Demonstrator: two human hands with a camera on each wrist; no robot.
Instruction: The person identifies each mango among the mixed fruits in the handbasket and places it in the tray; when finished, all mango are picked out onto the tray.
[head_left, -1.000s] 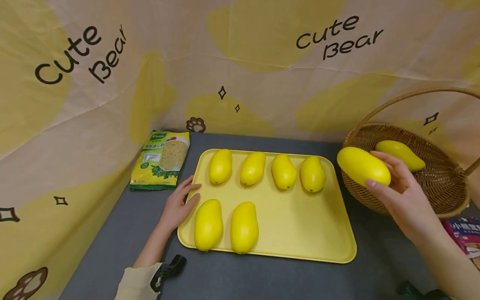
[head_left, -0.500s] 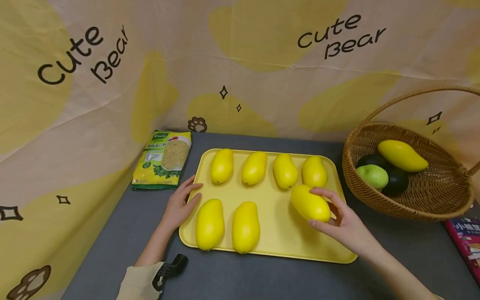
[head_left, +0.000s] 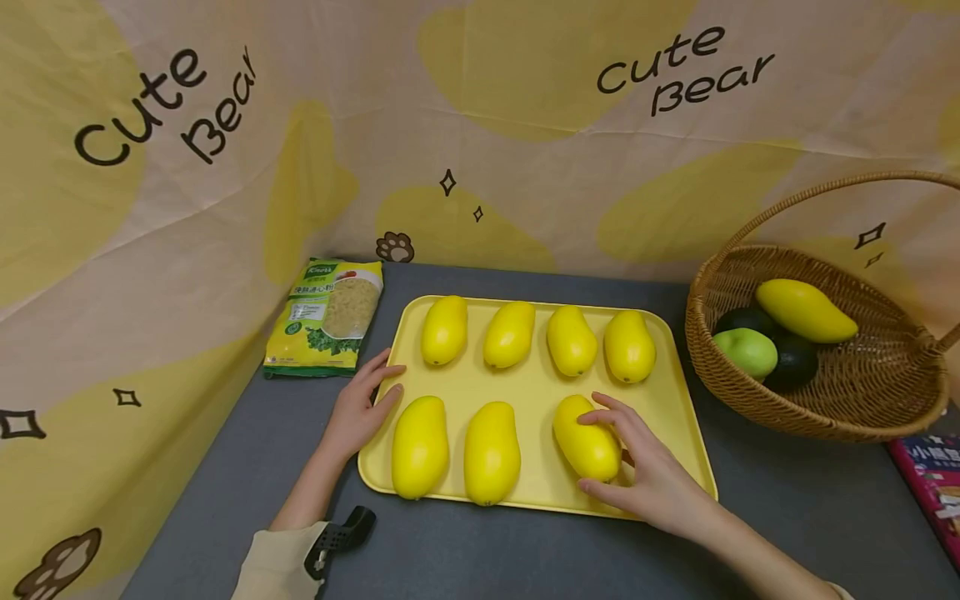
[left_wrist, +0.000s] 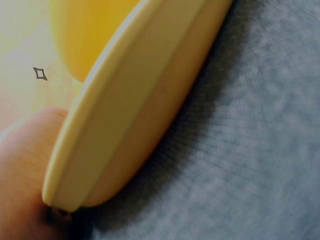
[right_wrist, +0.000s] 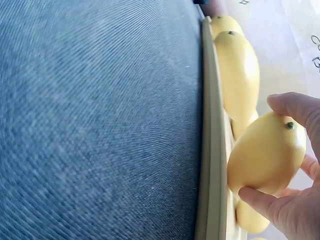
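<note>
My right hand (head_left: pixel 652 475) grips a yellow mango (head_left: pixel 583 442) between thumb and fingers, low at the front right of a pale yellow tray (head_left: pixel 537 400). In the right wrist view the thumb and a finger touch opposite sides of this mango (right_wrist: pixel 267 155). To its left, two mangoes, one of them the middle mango (head_left: pixel 491 454), lie in the front row. Several more form a back row, with a mango (head_left: pixel 628 347) at its right end. My left hand (head_left: pixel 358 417) rests on the tray's left rim, fingers loosely extended. The left wrist view shows the tray's side (left_wrist: pixel 120 110) close up.
A wicker basket (head_left: pixel 701 367) with a tall handle stands right of the tray. Inside lie a mango (head_left: pixel 806 310), a green apple-like fruit (head_left: pixel 746 352) and dark fruits (head_left: pixel 797 362). A Knorr bag (head_left: pixel 322 321) lies behind my left hand; a pink package (head_left: pixel 930 492) is at far right.
My right hand has carried the mango from over the basket leftward and down to the tray's front row. The left hand stays at the rim.
</note>
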